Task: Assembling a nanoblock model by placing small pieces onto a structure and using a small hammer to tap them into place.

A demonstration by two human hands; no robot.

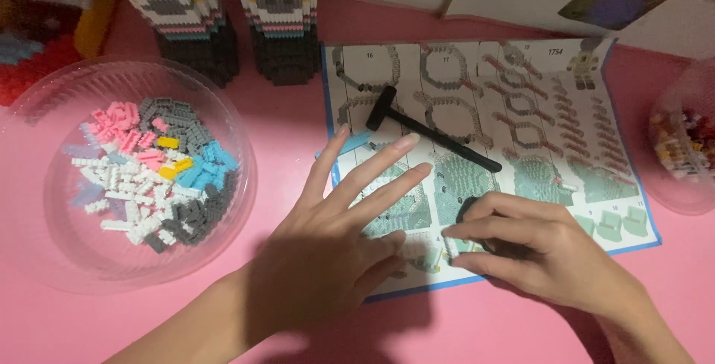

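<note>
Bowl (45, 185) of loose pink, white, grey, blue and yellow bricks sits at 9 o'clock, untouched. Left hand (328, 248) is spread wide and flat, fingers apart, pressed on the sheet (633, 185) at 6 o'clock; nothing is gripped. Sheet is best kept pinned this way while small parts are pressed together squarely. Right hand (536, 248) at 5 o'clock is pinched shut on a small white brick (451, 246), with a dark piece (468, 208) under the fingers; what that piece is cannot be told. Hammer (428, 137) lies on the sheet at 12 o'clock, untouched. Second bowl (681, 148) at 3 o'clock.
</note>
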